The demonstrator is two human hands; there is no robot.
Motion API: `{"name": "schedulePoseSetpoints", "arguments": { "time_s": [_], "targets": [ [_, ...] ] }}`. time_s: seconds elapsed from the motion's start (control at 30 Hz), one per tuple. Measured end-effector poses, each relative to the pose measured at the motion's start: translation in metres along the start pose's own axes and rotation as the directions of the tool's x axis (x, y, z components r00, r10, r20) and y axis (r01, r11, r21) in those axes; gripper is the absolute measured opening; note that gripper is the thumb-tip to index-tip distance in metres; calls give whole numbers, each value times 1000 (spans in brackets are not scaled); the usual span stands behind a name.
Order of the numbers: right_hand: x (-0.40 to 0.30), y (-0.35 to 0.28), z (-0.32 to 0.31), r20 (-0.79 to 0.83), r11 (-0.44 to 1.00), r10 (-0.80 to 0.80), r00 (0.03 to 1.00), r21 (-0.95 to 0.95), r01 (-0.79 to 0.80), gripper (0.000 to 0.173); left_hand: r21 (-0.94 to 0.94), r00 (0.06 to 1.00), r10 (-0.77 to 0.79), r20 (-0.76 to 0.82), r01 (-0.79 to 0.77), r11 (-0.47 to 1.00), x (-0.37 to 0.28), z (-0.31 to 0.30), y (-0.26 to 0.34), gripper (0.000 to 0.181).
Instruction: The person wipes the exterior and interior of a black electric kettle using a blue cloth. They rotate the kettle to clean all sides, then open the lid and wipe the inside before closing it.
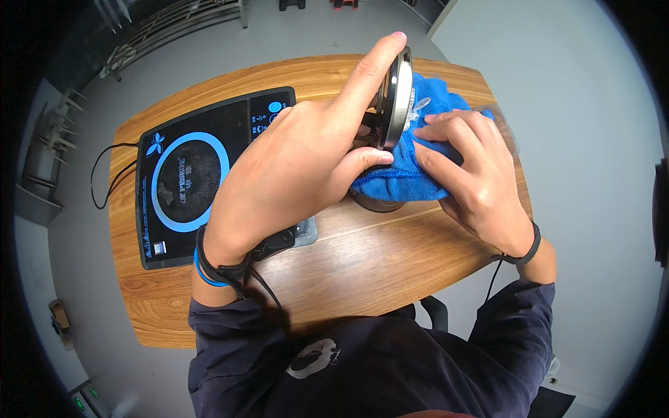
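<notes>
My left hand [303, 151] grips a round dark lid [395, 99] with a metal rim, thumb at its lower edge and index finger along the top. The lid stands on edge, its pale side turned to the right. A small clear plastic piece [418, 107] shows beside that side. With bent fingers, my right hand [465, 157] holds a blue cloth [402, 183] bunched to the right of the lid. Under the cloth, a dark round vessel [379, 202] shows only its lower edge on the wooden table [366, 271].
A black induction cooker [141, 209] with a blue ring lies at the left of the table, its cord running off the left edge. Behind my left wrist a grey flat object [307, 232] is partly hidden. A clear curved item [504, 125] stands at the right edge.
</notes>
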State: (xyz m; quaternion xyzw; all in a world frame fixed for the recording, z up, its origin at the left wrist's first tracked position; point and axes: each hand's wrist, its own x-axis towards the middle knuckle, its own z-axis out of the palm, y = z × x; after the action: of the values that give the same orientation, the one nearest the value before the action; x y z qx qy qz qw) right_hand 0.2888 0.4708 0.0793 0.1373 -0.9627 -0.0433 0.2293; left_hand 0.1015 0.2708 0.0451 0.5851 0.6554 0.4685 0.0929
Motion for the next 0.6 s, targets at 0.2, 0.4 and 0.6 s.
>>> {"name": "schedulePoseSetpoints", "arguments": {
  "time_s": [0.2, 0.4, 0.6],
  "targets": [
    [-1, 1, -1, -87, 997, -39, 995, -69, 33, 35, -10, 1000, 5, -12, -5, 1000, -1, 1, 1, 117],
    [4, -3, -5, -48, 980, -14, 999, -198, 5, 41, -18, 1000, 2, -3, -2, 1000, -1, -1, 2, 116],
    [11, -21, -19, 14, 951, 70, 997, -304, -62, 48, 27, 997, 68, -41, -67, 997, -2, 2, -2, 112]
  ]
}}
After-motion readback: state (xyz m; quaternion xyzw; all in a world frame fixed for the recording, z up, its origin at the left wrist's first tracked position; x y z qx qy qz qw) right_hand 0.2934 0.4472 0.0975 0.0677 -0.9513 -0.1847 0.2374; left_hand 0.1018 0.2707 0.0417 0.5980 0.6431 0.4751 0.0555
